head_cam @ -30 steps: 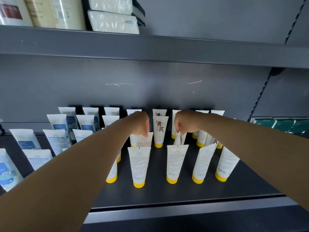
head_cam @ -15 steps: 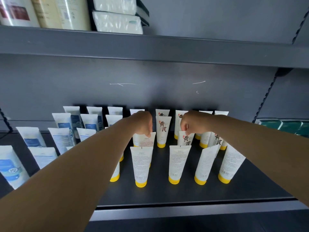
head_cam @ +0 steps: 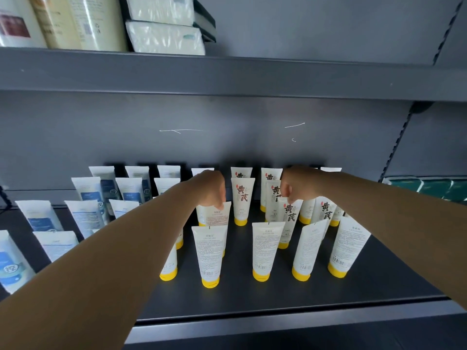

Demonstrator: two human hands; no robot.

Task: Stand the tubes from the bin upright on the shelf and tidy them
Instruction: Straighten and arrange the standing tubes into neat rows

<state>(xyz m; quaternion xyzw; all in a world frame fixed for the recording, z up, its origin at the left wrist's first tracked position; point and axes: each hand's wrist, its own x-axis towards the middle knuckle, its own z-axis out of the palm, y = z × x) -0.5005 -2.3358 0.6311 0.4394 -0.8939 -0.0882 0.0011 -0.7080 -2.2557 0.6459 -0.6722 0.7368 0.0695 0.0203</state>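
Since a second ago the tube under the right hand has turned so its printed front faces out, where before it showed a thin edge; both hands are otherwise about where they were. That yellow-capped tube stands cap-down in the second row of the shelf, and the right hand's fingers are curled over its crimped top edge, pinching it as far as I can tell. The left hand does the same on another yellow-capped tube just left of centre, whose back label faces the camera.

My guess is these are light, soft plastic tubes: squashy in the middle, stiff only at the flat crimp and the cap. Standing on their narrow caps they look tippy, so I'd hold the crimp and twist gently, not squeeze the body, or the neighbours will probably go over like dominoes.

Around them: four more yellow-capped tubes in the front row, more behind, and a batch of blue-labelled tubes to the left. Up on the upper shelf sit wrapped packs.
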